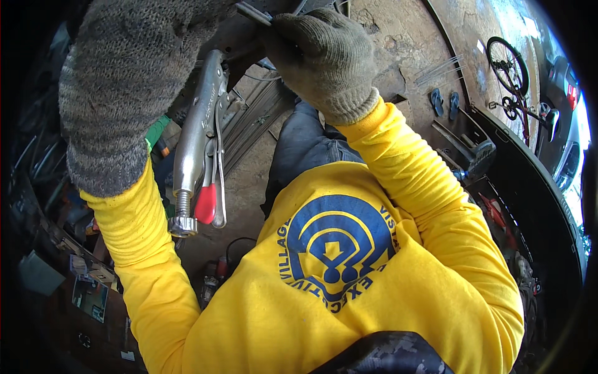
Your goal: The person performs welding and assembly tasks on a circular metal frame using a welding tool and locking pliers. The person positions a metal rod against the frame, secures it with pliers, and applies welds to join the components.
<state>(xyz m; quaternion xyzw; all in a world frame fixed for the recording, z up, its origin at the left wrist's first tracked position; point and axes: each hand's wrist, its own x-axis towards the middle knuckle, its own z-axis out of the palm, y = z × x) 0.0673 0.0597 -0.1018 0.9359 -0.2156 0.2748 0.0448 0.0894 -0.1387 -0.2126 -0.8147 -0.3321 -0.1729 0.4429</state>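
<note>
My left hand (128,93), in a thick grey knit glove, is raised at the upper left; its fingers run into the dark top edge and are hidden. Curled fingers of my gloved right hand (330,62) close near a dark metal part at the top, and what they grip is hidden. A narrow grey metal strip (254,14) ends against that glove. Between my hands hang silver locking pliers (198,131), adjusting screw downward, with a red tip on one lever. Their jaws lie out of sight, close to the dark metal.
Long metal bars (258,118) lie on the floor ahead, with thin rods (439,70) farther right. Blue slippers (437,101), a bicycle (514,81) and a parked car (564,124) are at the right. A long black panel (536,168) curves nearby. Clutter surrounds a small mirror-like panel (90,298) at lower left.
</note>
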